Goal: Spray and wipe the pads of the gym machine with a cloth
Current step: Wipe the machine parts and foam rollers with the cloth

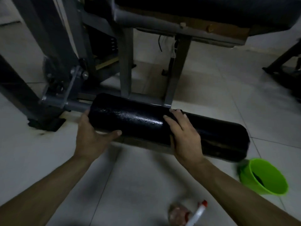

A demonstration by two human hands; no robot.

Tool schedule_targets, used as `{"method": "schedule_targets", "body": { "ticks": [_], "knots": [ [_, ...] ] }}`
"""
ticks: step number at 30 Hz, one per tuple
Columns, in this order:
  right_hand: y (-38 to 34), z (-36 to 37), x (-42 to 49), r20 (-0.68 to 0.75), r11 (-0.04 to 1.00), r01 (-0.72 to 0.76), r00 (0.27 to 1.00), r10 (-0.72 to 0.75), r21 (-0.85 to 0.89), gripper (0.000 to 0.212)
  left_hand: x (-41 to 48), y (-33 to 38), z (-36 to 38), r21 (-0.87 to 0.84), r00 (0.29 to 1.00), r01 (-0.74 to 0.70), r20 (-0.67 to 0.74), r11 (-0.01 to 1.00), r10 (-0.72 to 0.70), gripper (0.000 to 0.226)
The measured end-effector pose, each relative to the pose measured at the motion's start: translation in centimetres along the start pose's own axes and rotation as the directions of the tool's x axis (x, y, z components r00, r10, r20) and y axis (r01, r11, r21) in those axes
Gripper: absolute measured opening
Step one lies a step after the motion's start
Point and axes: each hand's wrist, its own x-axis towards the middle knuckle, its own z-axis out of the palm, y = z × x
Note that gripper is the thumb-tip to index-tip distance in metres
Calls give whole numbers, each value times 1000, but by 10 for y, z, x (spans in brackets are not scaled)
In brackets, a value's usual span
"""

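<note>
Pale floor tiles [138, 185] spread under me. Nearest, at the lower edge, lies a blurred white spray bottle [197, 212] with a red tip, beside a pinkish lump [177, 214] too smeared to name. Off to the right stands a green bucket [275, 180]. Beyond them the black roller pad [146, 121] lies crosswise, its top glossy. My left hand [92, 134] grips its left end, thumb along the front. My right hand [184, 134] wraps over the middle, fingers curled across the top. Behind rise the grey frame [125, 62] and the dark seat pad [203, 8].
</note>
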Motion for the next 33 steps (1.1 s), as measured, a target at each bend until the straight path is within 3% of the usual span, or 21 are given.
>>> {"method": "schedule_targets", "body": {
  "ticks": [3,8,14,20,23,28,33],
  "knots": [
    [-31,27,24,16,992,124,992,-124,-5,44,4,-10,-5,-33,1000,25,1,999,-25,105],
    [-97,75,74,92,965,262,960,-264,25,43,9,-19,-12,-71,999,18,-37,997,-21,101],
    [-152,85,123,218,964,179,951,-221,197,47,11,-20,-10,-24,999,32,-23,999,-32,63],
    [-119,73,118,333,898,418,834,-440,141,57,4,-11,-12,-37,999,21,-38,999,-22,85],
    [-90,56,101,263,878,463,838,-478,119,39,3,-10,-12,-52,998,45,-46,998,-47,95],
    [-49,29,77,193,904,428,886,-421,7,42,4,-10,-11,-48,996,56,-61,997,-59,97],
    [-117,80,116,150,897,432,884,-442,97,34,5,-10,-13,-33,999,23,-48,999,-25,88]
  ]
}}
